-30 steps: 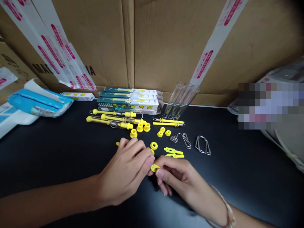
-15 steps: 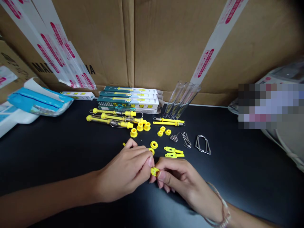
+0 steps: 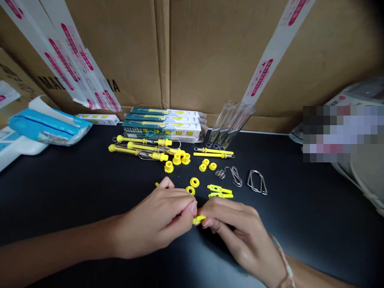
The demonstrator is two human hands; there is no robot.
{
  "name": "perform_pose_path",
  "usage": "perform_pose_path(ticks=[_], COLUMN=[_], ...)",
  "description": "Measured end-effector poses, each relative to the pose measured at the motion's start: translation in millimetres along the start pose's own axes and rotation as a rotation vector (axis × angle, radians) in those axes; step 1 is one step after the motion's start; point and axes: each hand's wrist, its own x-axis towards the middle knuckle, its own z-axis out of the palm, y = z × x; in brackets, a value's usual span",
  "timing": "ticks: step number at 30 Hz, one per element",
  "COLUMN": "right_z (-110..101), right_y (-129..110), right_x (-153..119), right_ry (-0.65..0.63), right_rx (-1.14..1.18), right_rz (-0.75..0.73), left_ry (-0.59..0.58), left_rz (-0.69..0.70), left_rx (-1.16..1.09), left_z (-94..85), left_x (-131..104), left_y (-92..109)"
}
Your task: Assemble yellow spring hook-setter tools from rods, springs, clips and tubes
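Between my two hands is a small yellow plastic piece [image 3: 198, 220], mostly covered by fingers. My left hand [image 3: 159, 220] is closed, pinching its left end between thumb and fingers. My right hand [image 3: 240, 228] grips the other end with thumb and forefinger. Just beyond the fingertips lie yellow flanged rings [image 3: 194, 183] and two flat yellow pieces with slots [image 3: 219, 189]. Further back are small yellow caps [image 3: 203, 168], larger yellow collars [image 3: 169, 167], small springs [image 3: 220, 174], metal hooks [image 3: 236, 176] and bent wire loops [image 3: 257, 183].
Assembled yellow tubular spring scales [image 3: 141, 152] lie before stacked printed boxes [image 3: 162, 130]. Clear tubes [image 3: 231, 124] stand near two yellow rods with springs [image 3: 213, 155]. A blue packet [image 3: 51, 126] is at left, a pale bag [image 3: 360, 180] at right. Large cardboard [image 3: 204, 60] closes the back.
My right hand has shifted slightly right and turned, tilting the yellow piece between the hands. My left hand keeps its pinch, a little further right.
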Motion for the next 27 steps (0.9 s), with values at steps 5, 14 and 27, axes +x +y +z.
perform_pose_path(ticks=[5,14,27], right_z=[-2.0,-2.1,0.3], right_y=[-2.4,-1.3,-2.1], right_x=[-0.3,2.1,3.1], right_ry=[-0.023,-0.165,-0.129], right_rx=[0.018,0.429,0.479], right_rz=[0.048,0.459,0.57], left_ry=[0.022,0.077,0.273], left_rz=[0.006,0.194,0.054], left_rx=[0.036,0.283,0.33], left_z=[1.9,1.0,10.9], left_x=[-0.2,-1.5,-3.4], left_y=[-3.1,-6.8,-6.0])
